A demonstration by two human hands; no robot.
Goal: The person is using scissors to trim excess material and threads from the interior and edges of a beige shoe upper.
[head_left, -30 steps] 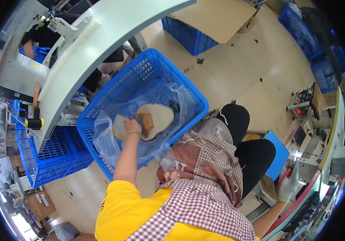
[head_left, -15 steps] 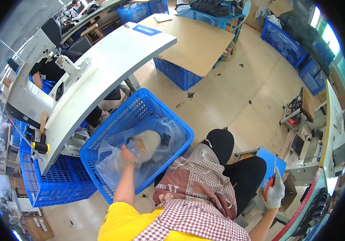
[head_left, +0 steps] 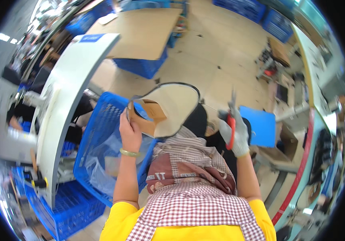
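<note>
My left hand (head_left: 130, 130) is closed on the tan end of a shoe upper (head_left: 176, 106), raised over my lap. The upper is cream with a dark edge and a tan lining. My right hand (head_left: 236, 132), in a pale glove, grips red-handled scissors (head_left: 230, 130) with the blades pointing up. The scissors are to the right of the upper and apart from it. Below my left hand, a blue plastic basket (head_left: 86, 138) holds a clear plastic bag (head_left: 100, 164) with something pale in it.
A white sewing machine table (head_left: 74, 80) stands left of the basket. More blue crates (head_left: 74, 201) sit under it, and another crate (head_left: 140, 66) supports a cardboard sheet (head_left: 140, 30). On my right are a blue panel (head_left: 259, 126) and a workbench with a red edge (head_left: 297, 180).
My left hand has lifted the shoe upper out of the bag in the basket and brought it over my lap. My right hand has moved inward with the scissors. The view has turned right.
</note>
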